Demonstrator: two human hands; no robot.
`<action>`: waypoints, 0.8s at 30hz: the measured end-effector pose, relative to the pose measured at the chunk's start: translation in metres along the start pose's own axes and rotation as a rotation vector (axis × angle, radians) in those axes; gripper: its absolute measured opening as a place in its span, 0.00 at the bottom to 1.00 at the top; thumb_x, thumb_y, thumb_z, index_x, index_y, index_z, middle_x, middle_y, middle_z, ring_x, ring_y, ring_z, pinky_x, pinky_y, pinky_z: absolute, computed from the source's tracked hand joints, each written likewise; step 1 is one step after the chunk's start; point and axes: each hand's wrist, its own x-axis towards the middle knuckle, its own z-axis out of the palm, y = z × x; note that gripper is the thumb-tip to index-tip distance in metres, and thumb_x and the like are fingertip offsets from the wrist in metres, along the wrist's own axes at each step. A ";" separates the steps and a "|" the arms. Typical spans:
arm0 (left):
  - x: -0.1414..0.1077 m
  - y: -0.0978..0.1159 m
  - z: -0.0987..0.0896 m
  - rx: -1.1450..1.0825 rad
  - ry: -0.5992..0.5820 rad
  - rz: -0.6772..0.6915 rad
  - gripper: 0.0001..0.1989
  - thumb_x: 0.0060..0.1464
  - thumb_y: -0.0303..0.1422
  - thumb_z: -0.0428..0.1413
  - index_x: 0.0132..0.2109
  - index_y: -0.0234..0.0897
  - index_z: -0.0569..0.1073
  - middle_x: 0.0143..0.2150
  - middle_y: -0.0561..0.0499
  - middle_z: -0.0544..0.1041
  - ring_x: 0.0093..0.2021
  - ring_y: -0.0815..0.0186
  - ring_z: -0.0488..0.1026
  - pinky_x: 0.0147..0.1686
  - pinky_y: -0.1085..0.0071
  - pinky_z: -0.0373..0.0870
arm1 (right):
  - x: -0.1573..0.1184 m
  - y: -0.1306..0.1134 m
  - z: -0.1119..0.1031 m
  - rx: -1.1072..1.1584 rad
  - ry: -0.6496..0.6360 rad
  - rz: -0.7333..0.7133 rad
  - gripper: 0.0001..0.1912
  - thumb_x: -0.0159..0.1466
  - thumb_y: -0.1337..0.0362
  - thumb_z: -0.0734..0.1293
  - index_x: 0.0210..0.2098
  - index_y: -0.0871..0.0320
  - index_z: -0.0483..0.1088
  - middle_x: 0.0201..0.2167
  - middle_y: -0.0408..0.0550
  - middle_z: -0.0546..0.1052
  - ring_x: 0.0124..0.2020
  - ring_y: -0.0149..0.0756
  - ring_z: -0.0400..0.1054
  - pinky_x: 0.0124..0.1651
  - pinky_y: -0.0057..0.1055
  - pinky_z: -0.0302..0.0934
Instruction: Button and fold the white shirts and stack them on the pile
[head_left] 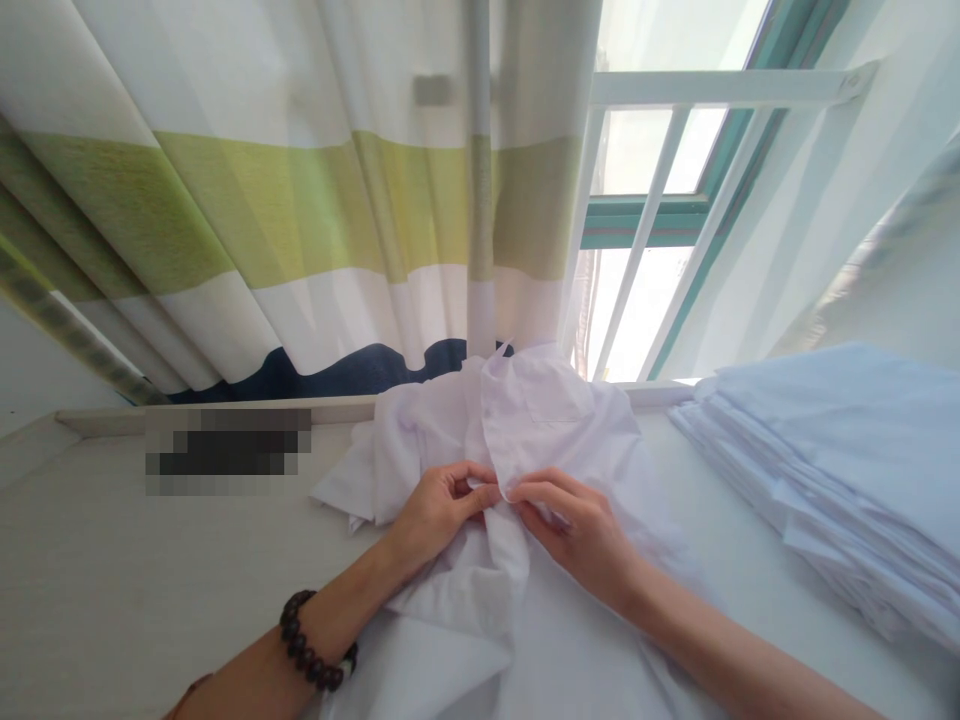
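A white shirt [592, 450] with a chest pocket lies spread and rumpled in front of me, its collar end toward the window. Both hands meet at its front edge, near the middle. My left hand [442, 505], below a dark bead bracelet [304, 645], pinches the cloth between thumb and fingers. From the other side my right hand [574, 520] pinches the same edge, its fingertips almost touching the left ones. Any button between the fingertips is too small or hidden to make out.
A stack of folded white cloth [840, 460] lies at the right. On the left of the pale surface [90, 570] is a dark pixelated patch [232, 450]. Behind hang white and green curtains [300, 210], beside a white-barred window [660, 200].
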 end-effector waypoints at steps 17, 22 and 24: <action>-0.010 -0.001 0.001 0.959 0.404 0.974 0.03 0.55 0.33 0.60 0.34 0.41 0.79 0.50 0.47 0.59 0.53 0.57 0.60 0.52 0.58 0.63 | 0.010 0.005 -0.004 0.601 -0.011 0.501 0.11 0.58 0.57 0.69 0.32 0.58 0.72 0.30 0.43 0.75 0.32 0.31 0.68 0.36 0.28 0.63; -0.012 0.007 0.001 0.975 0.200 1.012 0.04 0.57 0.30 0.57 0.33 0.36 0.74 0.54 0.44 0.66 0.60 0.55 0.58 0.59 0.58 0.59 | 0.011 0.007 -0.007 0.659 -0.104 0.498 0.09 0.58 0.58 0.69 0.33 0.58 0.72 0.29 0.42 0.75 0.30 0.30 0.67 0.35 0.27 0.61; -0.011 0.007 0.001 0.932 0.096 0.988 0.04 0.59 0.28 0.55 0.34 0.36 0.72 0.50 0.46 0.72 0.58 0.58 0.62 0.58 0.61 0.60 | 0.011 0.008 -0.008 0.689 -0.120 0.505 0.09 0.58 0.59 0.69 0.34 0.58 0.72 0.29 0.42 0.75 0.30 0.30 0.67 0.36 0.27 0.61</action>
